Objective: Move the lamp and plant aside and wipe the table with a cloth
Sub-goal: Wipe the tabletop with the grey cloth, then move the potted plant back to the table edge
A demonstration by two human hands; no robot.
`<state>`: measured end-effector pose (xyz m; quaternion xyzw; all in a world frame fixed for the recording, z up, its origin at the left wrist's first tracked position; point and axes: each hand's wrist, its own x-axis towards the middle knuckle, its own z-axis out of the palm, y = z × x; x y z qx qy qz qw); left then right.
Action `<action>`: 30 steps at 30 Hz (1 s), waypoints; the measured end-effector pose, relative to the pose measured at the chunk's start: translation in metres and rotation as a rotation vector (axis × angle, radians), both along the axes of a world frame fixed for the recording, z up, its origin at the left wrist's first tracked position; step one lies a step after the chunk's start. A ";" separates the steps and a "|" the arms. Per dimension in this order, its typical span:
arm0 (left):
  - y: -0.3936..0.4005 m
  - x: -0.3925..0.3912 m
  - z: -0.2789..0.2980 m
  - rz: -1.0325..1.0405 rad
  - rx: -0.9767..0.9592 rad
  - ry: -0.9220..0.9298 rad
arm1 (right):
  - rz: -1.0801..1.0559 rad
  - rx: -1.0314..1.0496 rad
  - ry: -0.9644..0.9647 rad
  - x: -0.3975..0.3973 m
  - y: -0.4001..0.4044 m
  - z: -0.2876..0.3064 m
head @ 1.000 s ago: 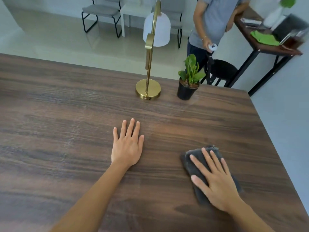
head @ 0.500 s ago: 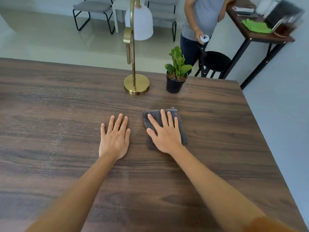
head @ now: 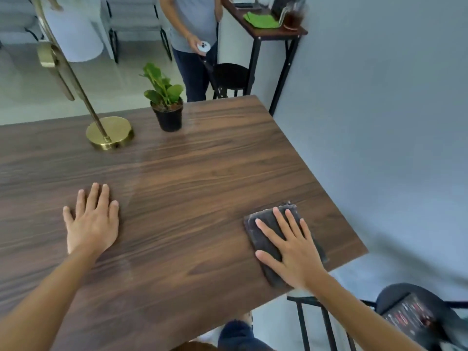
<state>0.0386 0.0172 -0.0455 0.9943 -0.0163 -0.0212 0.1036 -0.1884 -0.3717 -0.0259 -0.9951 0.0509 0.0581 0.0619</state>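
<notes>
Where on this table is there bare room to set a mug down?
Bare wood lies between the left hand and the cloth under the right hand, and right of the plant. Crowded: the far edge, lamp beside plant.

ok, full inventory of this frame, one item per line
dark wood table: 1, brown, fills the foreground
brass lamp with white shade: 1, gold, far left of table
potted plant in black pot: 1, green, right of lamp base
folded grey cloth: 1, near table's right edge
narrow side table: 1, dark, back right
green cloth: 1, on side table
black stool: 1, behind table
standing person: 1, grey shirt, background
left hand: flat on bare table
right hand: flat on cloth
</notes>
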 end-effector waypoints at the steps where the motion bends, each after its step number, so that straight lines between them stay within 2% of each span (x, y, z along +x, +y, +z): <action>1: 0.001 0.000 -0.001 -0.002 0.001 0.001 | -0.030 -0.020 0.011 -0.001 -0.017 0.001; 5: 0.002 0.000 -0.003 -0.017 -0.016 -0.004 | -0.072 -0.070 0.048 -0.003 -0.071 0.006; 10: 0.005 0.000 -0.001 -0.025 -0.010 0.005 | -0.040 -0.069 0.063 -0.001 -0.082 0.009; 14: 0.002 0.002 0.005 -0.029 -0.033 0.025 | -0.060 0.068 0.013 0.005 -0.076 0.023; 18: -0.022 0.012 0.019 -0.069 -0.260 -0.075 | -0.091 0.268 -0.273 0.049 -0.067 0.045; 21: -0.059 0.034 0.035 -0.115 -0.434 -0.111 | -0.074 0.454 -0.357 0.112 -0.057 0.060; 25: -0.115 0.069 0.061 -0.028 -0.681 -0.121 | -0.041 0.674 -0.363 0.201 -0.035 0.073; 30: -0.156 0.101 0.080 0.294 -1.104 0.015 | -0.014 0.859 -0.190 0.301 0.008 0.076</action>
